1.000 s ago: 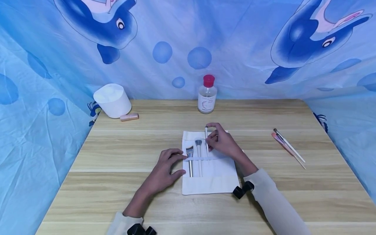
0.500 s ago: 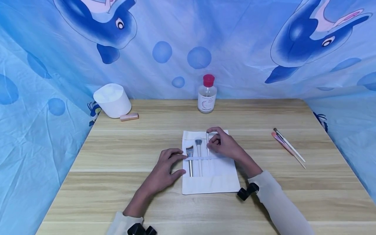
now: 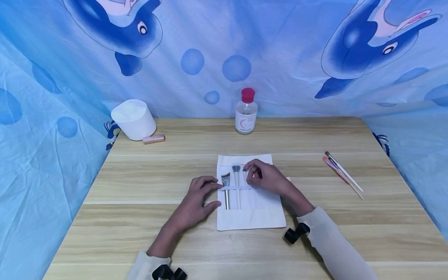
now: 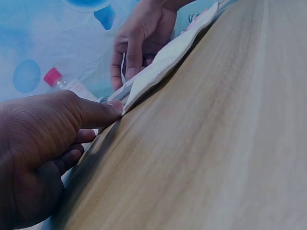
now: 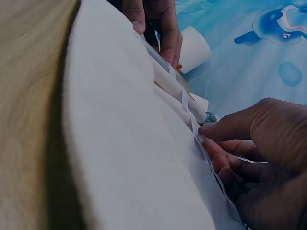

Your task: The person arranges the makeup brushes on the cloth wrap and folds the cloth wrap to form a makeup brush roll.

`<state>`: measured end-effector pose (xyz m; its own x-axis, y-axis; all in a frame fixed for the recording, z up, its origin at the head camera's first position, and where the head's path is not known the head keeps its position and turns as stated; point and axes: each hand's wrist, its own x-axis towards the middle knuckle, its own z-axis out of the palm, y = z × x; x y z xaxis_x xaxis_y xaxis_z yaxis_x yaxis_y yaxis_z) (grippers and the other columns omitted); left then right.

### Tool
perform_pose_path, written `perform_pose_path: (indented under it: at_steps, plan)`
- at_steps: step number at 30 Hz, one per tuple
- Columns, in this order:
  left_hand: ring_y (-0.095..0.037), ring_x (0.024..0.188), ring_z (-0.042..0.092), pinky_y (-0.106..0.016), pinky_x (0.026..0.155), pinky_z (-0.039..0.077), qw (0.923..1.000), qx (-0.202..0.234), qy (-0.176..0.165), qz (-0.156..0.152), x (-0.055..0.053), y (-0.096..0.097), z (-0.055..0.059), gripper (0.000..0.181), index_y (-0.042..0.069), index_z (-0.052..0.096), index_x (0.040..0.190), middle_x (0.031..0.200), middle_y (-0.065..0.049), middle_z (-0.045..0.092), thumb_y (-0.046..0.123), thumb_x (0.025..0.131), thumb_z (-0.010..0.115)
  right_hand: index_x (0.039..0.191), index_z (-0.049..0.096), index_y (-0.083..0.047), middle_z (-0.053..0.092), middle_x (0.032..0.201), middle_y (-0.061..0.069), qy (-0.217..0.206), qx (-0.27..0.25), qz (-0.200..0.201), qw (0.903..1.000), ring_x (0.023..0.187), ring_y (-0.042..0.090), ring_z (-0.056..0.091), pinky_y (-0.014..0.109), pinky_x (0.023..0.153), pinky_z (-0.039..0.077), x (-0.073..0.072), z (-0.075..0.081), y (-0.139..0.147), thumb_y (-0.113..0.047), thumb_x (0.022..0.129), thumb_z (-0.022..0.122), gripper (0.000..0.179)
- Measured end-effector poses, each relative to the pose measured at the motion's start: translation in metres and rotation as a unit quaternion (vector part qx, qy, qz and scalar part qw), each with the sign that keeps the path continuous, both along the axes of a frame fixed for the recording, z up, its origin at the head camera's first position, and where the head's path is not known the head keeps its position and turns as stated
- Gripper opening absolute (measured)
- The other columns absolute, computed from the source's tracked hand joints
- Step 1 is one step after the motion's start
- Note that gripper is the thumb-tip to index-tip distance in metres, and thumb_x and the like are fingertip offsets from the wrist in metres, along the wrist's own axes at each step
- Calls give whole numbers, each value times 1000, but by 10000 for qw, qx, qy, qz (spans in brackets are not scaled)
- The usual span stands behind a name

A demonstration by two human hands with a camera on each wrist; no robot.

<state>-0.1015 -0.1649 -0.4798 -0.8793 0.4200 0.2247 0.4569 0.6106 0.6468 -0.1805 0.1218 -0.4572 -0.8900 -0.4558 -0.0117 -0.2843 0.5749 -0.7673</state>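
A white cloth brush roll (image 3: 260, 219) lies spread on the table, with an elastic band (image 3: 227, 188) across it. A wide flat makeup brush (image 3: 226, 194) and a fluffy makeup brush (image 3: 237, 182) sit under the band. My right hand (image 3: 267, 177) pinches a slim makeup brush (image 3: 249, 196) to their right, its handle under the band and its head partly hidden by my fingers. My left hand (image 3: 196, 202) rests at the roll's left edge, thumb and fingers spread apart. In the left wrist view, the left thumb (image 4: 103, 112) touches the cloth edge.
More makeup brushes (image 3: 344, 173) lie together on the right of the wooden table (image 3: 140, 175). A red-capped clear bottle (image 3: 246, 120) stands at the back. A white roll of tissue (image 3: 134, 120) and a small pink tube (image 3: 154, 139) are at back left.
The right hand has moved toward me, sliding the slim brush further down under the band. The left hand has stayed at the roll's edge.
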Motion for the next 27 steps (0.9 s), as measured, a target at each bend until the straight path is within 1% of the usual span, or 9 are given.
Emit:
perform_pose_path:
  at_steps: [5,13,15,17,19,21,24,27]
  plan:
    - [-19,133,34,-43,109,33,10000,-1,-15,-13,-1,0,-1,45,18,66,131,143,-1,47,28,89,79,115,65,-14,62,87,-5,130,98,54,9999,78,13,56,26,69,45,1,-2,2,-9,87,75,30]
    - [-20,133,34,-43,108,33,10000,24,33,-26,-1,0,0,45,19,66,131,142,-2,48,28,89,79,112,66,-13,61,88,-2,-86,89,194,9997,80,15,55,27,70,45,-1,-2,8,-11,88,77,26]
    - [-21,133,34,-43,109,33,10000,31,37,-28,-1,0,0,45,19,66,131,142,-2,48,28,89,78,113,65,-13,60,89,-2,-86,57,244,9996,80,15,55,28,70,45,-2,-1,9,-10,89,75,26]
    - [-21,133,34,-44,108,33,10000,41,41,-39,0,0,0,44,18,66,131,142,-3,48,28,89,78,119,64,-14,61,89,-2,-36,40,305,9995,80,15,55,29,71,46,-3,-1,9,-10,91,72,29]
    - [-21,134,34,-44,108,33,10000,57,50,-44,0,0,0,45,18,66,131,142,-3,48,27,89,78,126,63,-17,62,90,-3,30,33,379,9993,80,15,56,30,71,46,-4,-1,10,-9,95,67,33]
    - [-21,134,34,-45,108,33,9999,58,66,-51,0,0,0,45,18,66,131,142,-3,48,27,89,79,129,63,-18,62,90,-3,133,62,502,9986,80,15,56,31,71,47,-5,-2,10,-7,97,63,34]
    - [-21,133,34,-44,108,33,9999,38,76,-61,-1,0,0,45,17,66,131,142,-3,48,28,89,79,127,66,-19,62,91,-3,220,122,617,9978,80,15,56,32,71,47,-6,-2,11,-4,98,58,33]
    - [-21,133,34,-45,108,33,9999,23,96,-84,-1,1,-1,45,17,65,131,142,-3,48,28,90,78,121,69,-18,60,91,-3,179,151,585,9980,81,16,55,32,72,46,-6,-2,12,-5,98,58,29]
